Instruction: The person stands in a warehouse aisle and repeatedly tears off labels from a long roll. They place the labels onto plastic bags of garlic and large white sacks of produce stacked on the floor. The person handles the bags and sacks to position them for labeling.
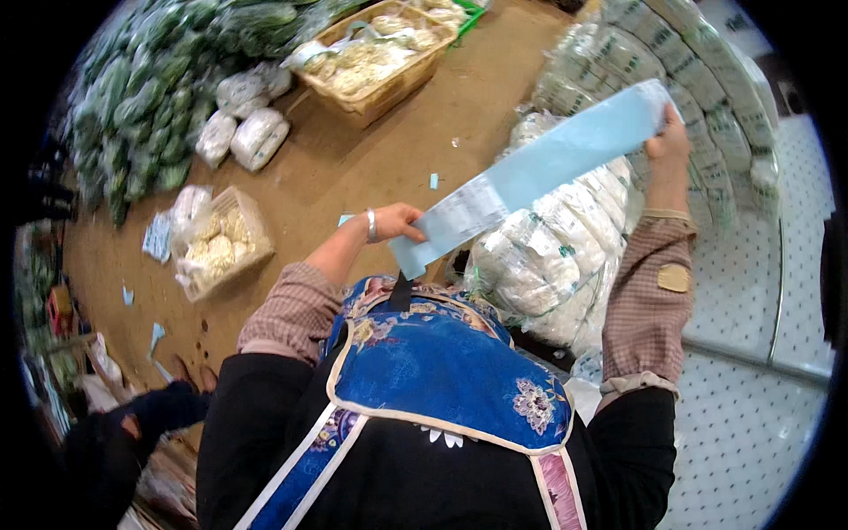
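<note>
A long light blue strip [574, 150], like a printed tape or band with a whitish patch, stretches slantwise in front of me. My left hand [397, 223], with a silvery bracelet at its wrist, pinches the near end. Up at the far right, my right hand [669, 137] grips the other end. The strip hangs above a pile of clear plastic bags [552, 252] packed with white contents, whose kind I cannot make out. Part of the pile is hidden behind the strip.
More stacked bags [707, 97] stand at the far right, beside a white dotted surface [751, 424]. Yellow crate [375, 102] and pale crate [243, 261] hold cream-coloured produce. Bagged green vegetables [150, 97] heap at the far left. A person's legs [168, 406] show at lower left.
</note>
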`<action>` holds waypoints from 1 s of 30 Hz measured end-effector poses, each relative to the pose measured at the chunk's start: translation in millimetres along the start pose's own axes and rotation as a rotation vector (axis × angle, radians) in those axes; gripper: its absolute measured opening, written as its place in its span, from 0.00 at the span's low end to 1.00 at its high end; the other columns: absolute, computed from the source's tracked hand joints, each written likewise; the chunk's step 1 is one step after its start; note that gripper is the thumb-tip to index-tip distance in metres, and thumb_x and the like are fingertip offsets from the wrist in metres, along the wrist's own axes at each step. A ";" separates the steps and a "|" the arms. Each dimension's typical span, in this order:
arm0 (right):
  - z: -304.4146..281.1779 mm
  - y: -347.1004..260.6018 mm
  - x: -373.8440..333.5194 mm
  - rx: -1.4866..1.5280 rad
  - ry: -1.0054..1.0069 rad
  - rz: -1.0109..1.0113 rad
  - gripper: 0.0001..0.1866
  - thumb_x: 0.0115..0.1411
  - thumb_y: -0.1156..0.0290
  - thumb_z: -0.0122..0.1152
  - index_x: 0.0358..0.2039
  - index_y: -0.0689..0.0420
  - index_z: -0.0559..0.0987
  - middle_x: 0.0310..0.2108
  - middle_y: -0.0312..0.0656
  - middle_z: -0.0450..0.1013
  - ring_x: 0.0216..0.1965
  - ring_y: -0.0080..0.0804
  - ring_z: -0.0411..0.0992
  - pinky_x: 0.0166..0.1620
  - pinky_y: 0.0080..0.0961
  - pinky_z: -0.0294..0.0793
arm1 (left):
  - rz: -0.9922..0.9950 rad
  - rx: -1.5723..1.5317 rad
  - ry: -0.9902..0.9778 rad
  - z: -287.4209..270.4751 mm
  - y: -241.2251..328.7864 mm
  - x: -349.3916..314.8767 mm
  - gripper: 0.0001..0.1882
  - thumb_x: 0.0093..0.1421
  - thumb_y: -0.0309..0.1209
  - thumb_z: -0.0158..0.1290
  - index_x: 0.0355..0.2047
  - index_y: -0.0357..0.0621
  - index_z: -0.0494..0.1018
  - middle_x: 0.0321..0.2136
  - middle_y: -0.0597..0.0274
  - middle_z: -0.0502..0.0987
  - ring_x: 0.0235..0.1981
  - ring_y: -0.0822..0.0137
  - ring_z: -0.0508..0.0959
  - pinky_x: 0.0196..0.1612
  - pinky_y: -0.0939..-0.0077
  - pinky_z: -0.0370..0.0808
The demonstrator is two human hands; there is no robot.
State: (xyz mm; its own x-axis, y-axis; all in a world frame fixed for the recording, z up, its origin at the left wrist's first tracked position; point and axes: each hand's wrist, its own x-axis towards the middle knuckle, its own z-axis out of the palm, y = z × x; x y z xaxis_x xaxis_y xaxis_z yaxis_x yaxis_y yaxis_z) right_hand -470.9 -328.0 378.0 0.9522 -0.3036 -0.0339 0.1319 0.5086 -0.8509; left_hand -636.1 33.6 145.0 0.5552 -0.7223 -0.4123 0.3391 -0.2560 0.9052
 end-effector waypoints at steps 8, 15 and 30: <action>19.6 156.9 -213.2 -0.958 -0.700 0.359 0.17 0.49 0.60 0.53 0.33 0.59 0.74 0.26 0.40 0.71 0.28 0.25 0.67 0.35 0.23 0.67 | 0.105 -0.576 0.096 -0.2 78.2 -47.9 0.29 0.54 0.41 0.46 0.51 0.39 0.52 0.43 0.57 0.66 0.41 0.68 0.69 0.35 0.70 0.73; -21.3 191.0 -257.6 -0.522 -0.872 0.418 0.18 0.50 0.61 0.53 0.36 0.63 0.71 0.28 0.36 0.68 0.29 0.23 0.64 0.34 0.20 0.65 | -0.092 -0.258 0.067 8.3 88.5 -32.9 0.14 0.51 0.26 0.49 0.38 0.35 0.67 0.33 0.62 0.73 0.33 0.74 0.72 0.36 0.80 0.69; -108.3 201.4 -257.6 -0.556 -0.397 0.627 0.13 0.55 0.66 0.48 0.36 0.60 0.71 0.32 0.39 0.70 0.32 0.20 0.68 0.33 0.16 0.68 | -0.306 0.286 0.243 -94.0 28.3 -21.8 0.08 0.50 0.27 0.50 0.31 0.40 0.72 0.22 0.66 0.74 0.18 0.77 0.71 0.20 0.83 0.68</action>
State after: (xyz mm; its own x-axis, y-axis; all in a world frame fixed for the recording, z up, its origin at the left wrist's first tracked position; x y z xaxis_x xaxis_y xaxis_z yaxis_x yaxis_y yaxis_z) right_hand -719.5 -234.7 158.6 0.8428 0.2472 -0.4782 -0.4925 -0.0045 -0.8703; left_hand -567.2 102.4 170.0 0.6354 -0.4238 -0.6455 0.3109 -0.6248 0.7163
